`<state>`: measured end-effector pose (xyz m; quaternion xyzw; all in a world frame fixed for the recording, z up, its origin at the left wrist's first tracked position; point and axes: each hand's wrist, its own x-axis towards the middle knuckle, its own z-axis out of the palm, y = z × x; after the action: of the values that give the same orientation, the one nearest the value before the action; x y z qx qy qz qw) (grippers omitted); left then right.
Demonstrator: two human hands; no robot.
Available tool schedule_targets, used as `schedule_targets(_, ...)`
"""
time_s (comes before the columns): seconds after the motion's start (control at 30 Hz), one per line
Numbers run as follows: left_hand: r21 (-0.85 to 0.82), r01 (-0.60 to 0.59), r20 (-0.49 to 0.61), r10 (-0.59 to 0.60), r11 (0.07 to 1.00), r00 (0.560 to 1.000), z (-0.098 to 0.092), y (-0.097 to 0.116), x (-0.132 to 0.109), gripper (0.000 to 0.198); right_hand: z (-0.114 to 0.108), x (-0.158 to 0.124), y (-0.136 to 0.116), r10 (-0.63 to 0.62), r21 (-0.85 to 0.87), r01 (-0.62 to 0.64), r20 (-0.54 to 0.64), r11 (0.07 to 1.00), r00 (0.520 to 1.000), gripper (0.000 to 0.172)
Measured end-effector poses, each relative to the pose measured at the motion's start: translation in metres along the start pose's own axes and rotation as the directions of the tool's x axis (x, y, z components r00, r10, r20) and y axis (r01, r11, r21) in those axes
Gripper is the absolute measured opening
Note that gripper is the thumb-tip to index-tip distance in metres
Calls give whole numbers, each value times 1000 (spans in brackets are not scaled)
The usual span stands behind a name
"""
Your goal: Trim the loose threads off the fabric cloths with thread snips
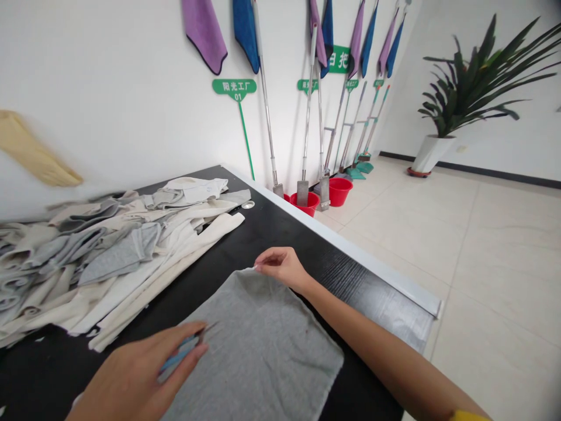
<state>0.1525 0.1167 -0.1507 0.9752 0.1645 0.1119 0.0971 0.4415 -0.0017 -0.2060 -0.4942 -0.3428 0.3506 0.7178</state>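
A grey piece of fabric [263,345] lies on the black table in front of me, slightly creased. Its far corner is pinched between the thumb and fingers of my right hand [284,269], with a small white bit showing at the fingertips. My left hand [135,374] is closed around small thread snips with blue handles [177,356]. The snips' thin metal tips point right, above the left part of the grey fabric; whether they touch it I cannot tell. Part of the fabric is hidden behind my left hand.
A heap of grey, white and beige fabric pieces [123,254] covers the left of the black table [263,234]. Mops, red buckets [339,192] and hanging cloths [205,35] line the wall. Beyond the table's right edge, a potted plant [432,155] stands on the tiled floor.
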Motion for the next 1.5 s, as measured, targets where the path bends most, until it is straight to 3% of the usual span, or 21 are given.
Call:
schedule_targets(0.13,11,102,239,-102,995,966,-4,21,73,37,-6,2,0,-16,-108,25,83,994,996,27)
schedule_targets(0.23,32,95,236,-100,995,967,1,28,107,41,-9,3,0,-49,-178,69,113,982,992,23)
schedule_targets(0.37,8,27,207,-28,1000,978,6,24,127,43,-10,3,-2,-14,-174,32,101,984,995,19)
schedule_targets(0.5,-70,-61,176,72,996,982,3,22,136,41,-10,4,-6,35,-167,-21,80,986,996,18)
schedule_targets(0.7,-75,-141,161,151,987,975,-1,20,144,39,-9,4,-10,10,-240,0,40,971,999,20)
schedule_targets(0.93,-66,-176,161,185,982,969,3,19,149,38,-9,1,-20,-136,-385,164,99,908,986,12)
schedule_targets(1.1,-7,-245,139,244,969,960,2,19,147,33,-10,0,-31,-220,-508,279,173,815,960,12)
schedule_targets(1.23,54,-289,119,281,956,952,-2,24,144,34,-8,-2,-35,-273,-579,328,183,747,944,12)
schedule_targets(1.5,126,-320,114,307,939,945,-4,35,145,33,-3,-5,-36,-331,-616,364,172,699,928,10)
